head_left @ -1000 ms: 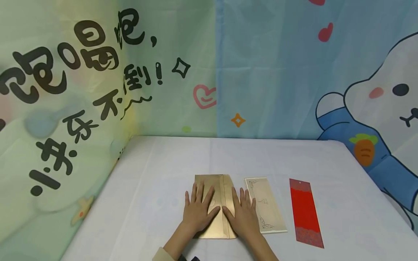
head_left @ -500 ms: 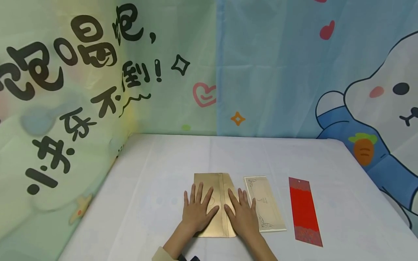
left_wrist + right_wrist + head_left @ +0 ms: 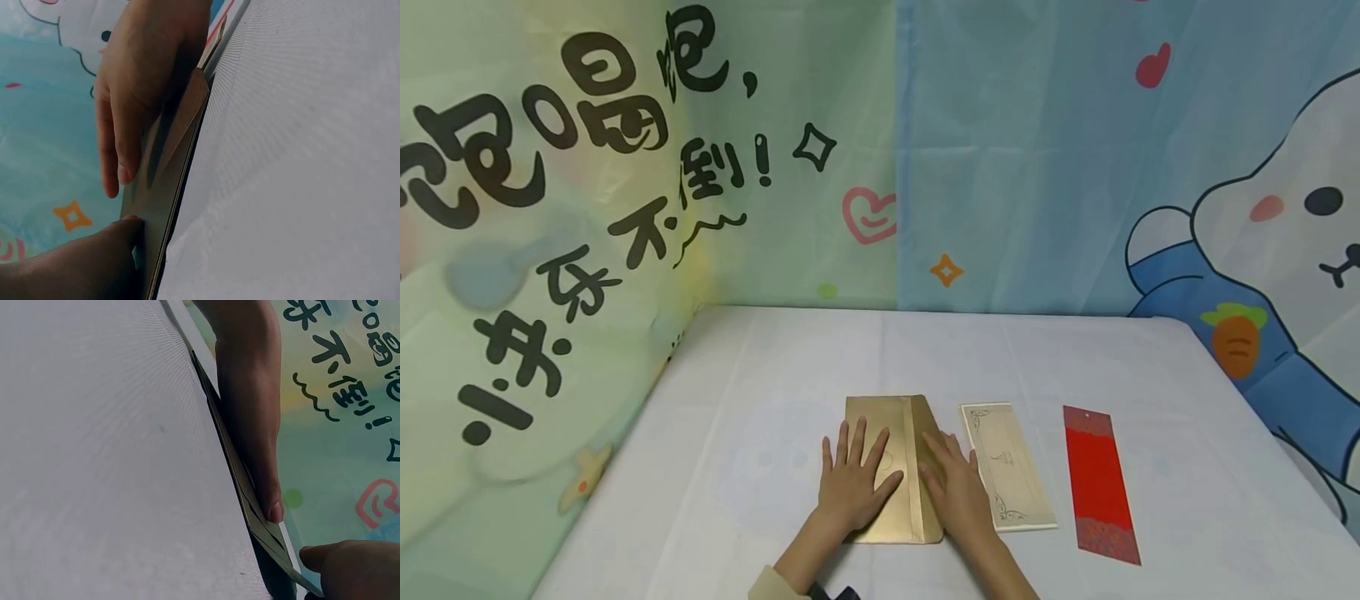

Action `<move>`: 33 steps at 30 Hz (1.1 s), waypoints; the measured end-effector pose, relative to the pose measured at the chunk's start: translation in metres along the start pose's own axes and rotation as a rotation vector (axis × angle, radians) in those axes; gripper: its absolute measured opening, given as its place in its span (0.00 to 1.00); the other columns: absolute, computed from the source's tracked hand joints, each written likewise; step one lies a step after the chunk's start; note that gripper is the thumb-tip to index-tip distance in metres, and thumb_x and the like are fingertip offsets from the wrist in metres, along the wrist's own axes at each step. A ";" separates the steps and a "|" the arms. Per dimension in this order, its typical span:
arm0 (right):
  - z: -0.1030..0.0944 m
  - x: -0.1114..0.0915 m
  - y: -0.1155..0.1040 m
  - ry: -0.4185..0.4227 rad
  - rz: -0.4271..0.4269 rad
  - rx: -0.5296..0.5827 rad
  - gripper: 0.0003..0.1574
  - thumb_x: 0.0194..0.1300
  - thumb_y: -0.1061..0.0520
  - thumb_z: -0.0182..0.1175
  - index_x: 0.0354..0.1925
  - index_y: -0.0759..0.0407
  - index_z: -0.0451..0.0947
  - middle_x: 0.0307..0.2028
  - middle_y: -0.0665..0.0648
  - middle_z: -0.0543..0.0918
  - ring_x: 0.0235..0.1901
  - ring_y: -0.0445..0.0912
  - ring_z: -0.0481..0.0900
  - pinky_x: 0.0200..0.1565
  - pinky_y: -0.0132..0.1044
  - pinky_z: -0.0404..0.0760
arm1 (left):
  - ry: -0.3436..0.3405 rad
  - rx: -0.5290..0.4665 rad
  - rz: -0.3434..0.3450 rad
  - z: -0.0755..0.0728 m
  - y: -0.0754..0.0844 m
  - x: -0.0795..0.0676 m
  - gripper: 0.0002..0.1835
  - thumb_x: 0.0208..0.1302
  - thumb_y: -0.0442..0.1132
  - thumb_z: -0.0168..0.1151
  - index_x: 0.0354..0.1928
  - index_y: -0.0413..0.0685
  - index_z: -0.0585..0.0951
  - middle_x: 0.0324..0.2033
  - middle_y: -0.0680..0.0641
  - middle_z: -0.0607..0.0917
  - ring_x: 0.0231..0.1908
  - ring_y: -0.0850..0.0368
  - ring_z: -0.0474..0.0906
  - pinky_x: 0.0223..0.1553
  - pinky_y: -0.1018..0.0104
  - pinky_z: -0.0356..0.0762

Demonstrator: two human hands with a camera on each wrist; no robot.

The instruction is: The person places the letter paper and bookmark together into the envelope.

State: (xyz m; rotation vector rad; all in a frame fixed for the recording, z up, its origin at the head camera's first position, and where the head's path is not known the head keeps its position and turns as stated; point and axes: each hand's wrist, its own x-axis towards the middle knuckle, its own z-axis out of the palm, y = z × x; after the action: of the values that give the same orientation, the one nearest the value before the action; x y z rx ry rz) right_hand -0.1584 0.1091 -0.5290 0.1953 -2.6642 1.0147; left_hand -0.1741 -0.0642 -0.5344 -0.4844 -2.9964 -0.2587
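A gold paper envelope [image 3: 880, 408] lies on the white table, with a flap [image 3: 921, 412] along its right side tilted up a little. My left hand [image 3: 850, 487] rests on its left half, fingers spread and straight. At the flap is my right hand [image 3: 958, 496], its thumb over the flap and its fingertips by the outer edge. The left wrist view shows the raised flap [image 3: 187, 112] below my right hand, whose visible fingers look fairly straight. Whether any fingertip lies under the flap is hidden.
A cream card or booklet [image 3: 1011, 462] with corner ornaments lies just right of my right hand. Farther right is a red strip [image 3: 1101, 483] with a small hole at its top. Printed cloth [image 3: 1037, 167] hangs behind the white table [image 3: 737, 467].
My right hand has shifted slightly right, its fingers drawing back to the flap's edge. The flap, flat before, now tilts up. My left hand stays in place.
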 end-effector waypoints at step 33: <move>-0.013 0.010 0.009 -0.071 0.244 0.478 0.25 0.57 0.59 0.63 0.54 0.53 0.77 0.53 0.60 0.77 0.54 0.54 0.73 0.49 0.40 0.73 | -0.013 -0.109 -0.025 0.004 -0.005 0.002 0.35 0.67 0.65 0.28 0.72 0.59 0.52 0.70 0.42 0.48 0.69 0.42 0.36 0.62 0.40 0.34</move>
State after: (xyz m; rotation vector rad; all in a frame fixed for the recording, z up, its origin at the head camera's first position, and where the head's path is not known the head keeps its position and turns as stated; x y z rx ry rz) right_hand -0.1677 0.1239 -0.5224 -0.0006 -2.5017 1.7443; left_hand -0.1775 -0.0672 -0.5389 -0.4611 -3.0143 -0.4251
